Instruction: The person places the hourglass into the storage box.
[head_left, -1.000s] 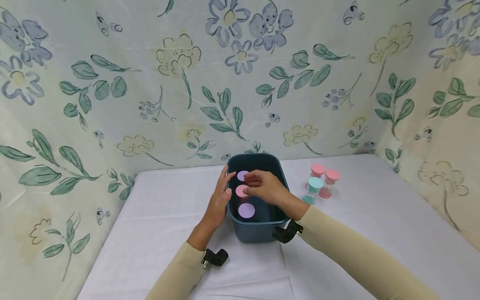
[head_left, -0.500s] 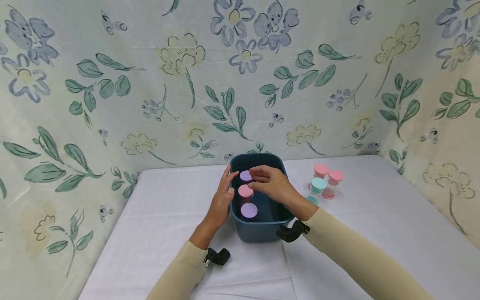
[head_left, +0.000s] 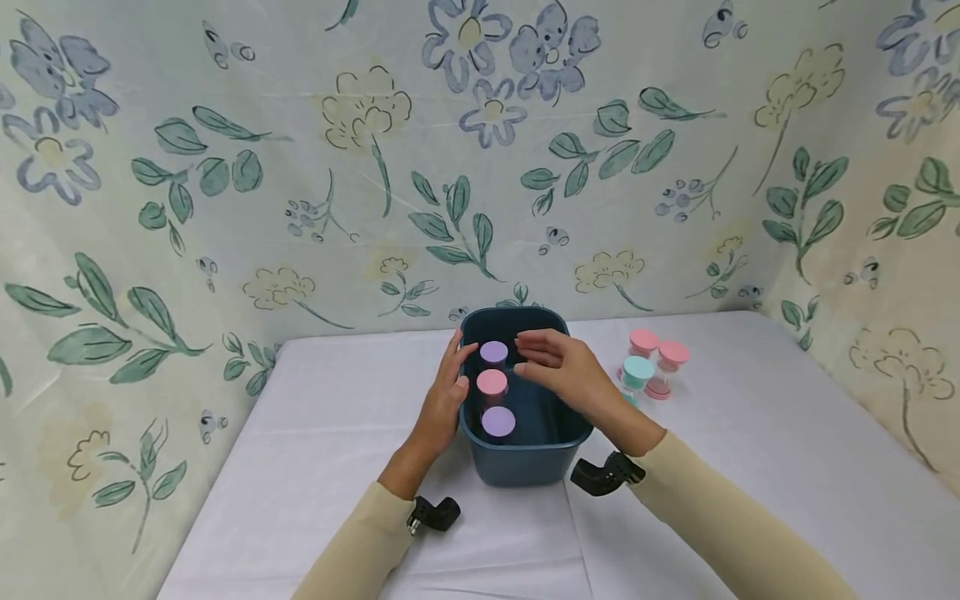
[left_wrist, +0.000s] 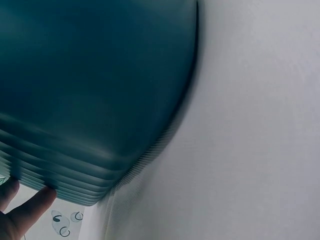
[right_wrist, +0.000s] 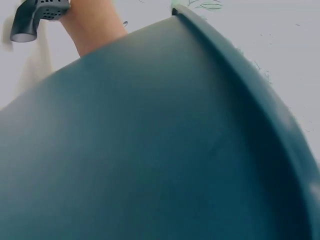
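A dark blue bin (head_left: 525,464) stands on the table, holding a row of sand timers along its left side: a purple-capped timer (head_left: 493,352) at the back, a pink-capped timer (head_left: 492,383) in the middle and another purple-capped timer (head_left: 498,422) in front. My left hand (head_left: 441,404) rests against the bin's left side with fingers extended; in the left wrist view its fingertips touch the ribbed wall (left_wrist: 65,172). Over the bin's right half hovers my right hand (head_left: 566,371), holding nothing, its fingers loosely bent and pointing left. The bin's wall (right_wrist: 130,140) fills most of the right wrist view.
Right of the bin, a teal sand timer (head_left: 638,371) and two pink sand timers, one of them the right-hand pink timer (head_left: 672,357), stand close together on the white tablecloth (head_left: 750,467). A floral curtain (head_left: 315,208) hangs behind the table.
My right hand has left the timers and moved right, off the pink-capped and back purple-capped ones, which now show fully. My left hand stays at the bin.
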